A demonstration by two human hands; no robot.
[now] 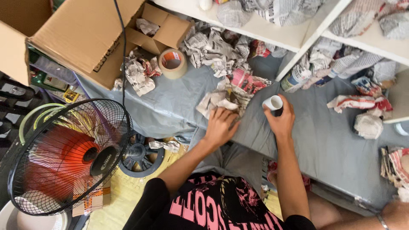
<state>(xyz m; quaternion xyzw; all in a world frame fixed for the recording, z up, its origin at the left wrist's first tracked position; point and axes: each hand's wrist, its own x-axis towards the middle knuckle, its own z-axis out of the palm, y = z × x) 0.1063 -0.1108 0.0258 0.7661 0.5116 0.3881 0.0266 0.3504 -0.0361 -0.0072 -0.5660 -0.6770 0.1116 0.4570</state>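
My right hand (281, 121) grips a small white cup (272, 102) that stands upright on the grey sheet (324, 140). My left hand (220, 126) lies flat on the near edge of a crumpled sheet of newspaper (228, 96) just left of the cup, fingers spread over it. Both forearms reach out from my lap over the sheet's near edge.
A running fan (68, 155) with orange blades stands at the left. Open cardboard boxes (91, 36), a tape roll (172, 63) and newspaper wads (138, 74) lie beyond. White shelves (298, 36) hold wrapped bundles. More wrapped items (368, 123) sit right. Another person's arm (390, 217) shows at bottom right.
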